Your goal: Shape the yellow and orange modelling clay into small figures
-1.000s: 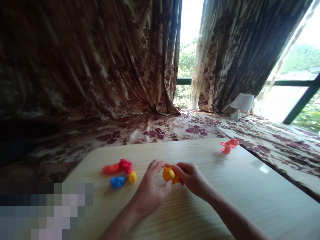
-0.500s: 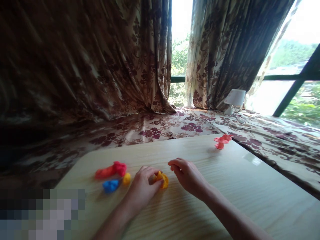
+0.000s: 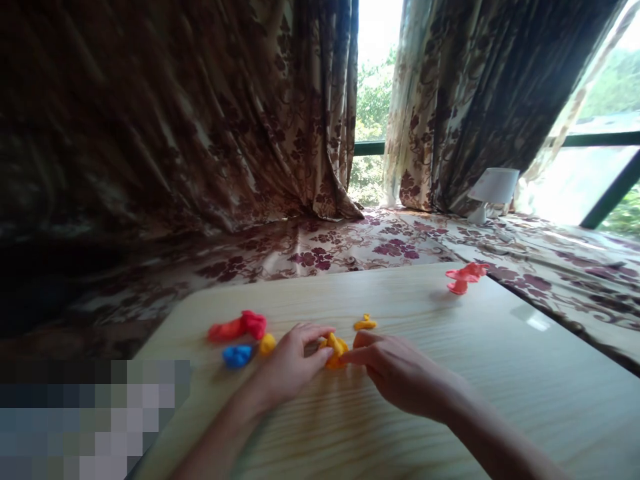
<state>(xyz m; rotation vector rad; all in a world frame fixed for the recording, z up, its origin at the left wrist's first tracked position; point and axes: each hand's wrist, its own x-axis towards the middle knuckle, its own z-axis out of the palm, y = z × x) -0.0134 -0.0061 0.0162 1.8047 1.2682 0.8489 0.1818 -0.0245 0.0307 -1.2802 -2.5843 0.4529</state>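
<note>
A ruffled lump of yellow modelling clay (image 3: 334, 349) rests on the pale wooden table (image 3: 310, 427). My left hand (image 3: 295, 360) grips its left side between thumb and fingers. From the right, my right hand (image 3: 405, 373) meets the same lump with a fingertip at its edge, the other fingers curled in. Just beyond the right hand lies a small flat yellow clay piece (image 3: 365, 323) with a little nub on top. To the left of my left hand are a yellow clay ball (image 3: 267, 344), a blue clay lump (image 3: 237, 356) and a red-and-pink clay piece (image 3: 240, 326).
A coral-pink clay shape (image 3: 465, 277) stands upright near the table's far right corner. Behind the table spreads a flowered cloth (image 3: 320, 247), with a white lamp (image 3: 495, 187) on it. Patterned curtains (image 3: 280, 120) hang by the windows. A blurred block covers the lower left.
My right hand has come down and leftward to the yellow lump. The small yellow piece now shows where its fingertips were. The whole view has shifted slightly.
</note>
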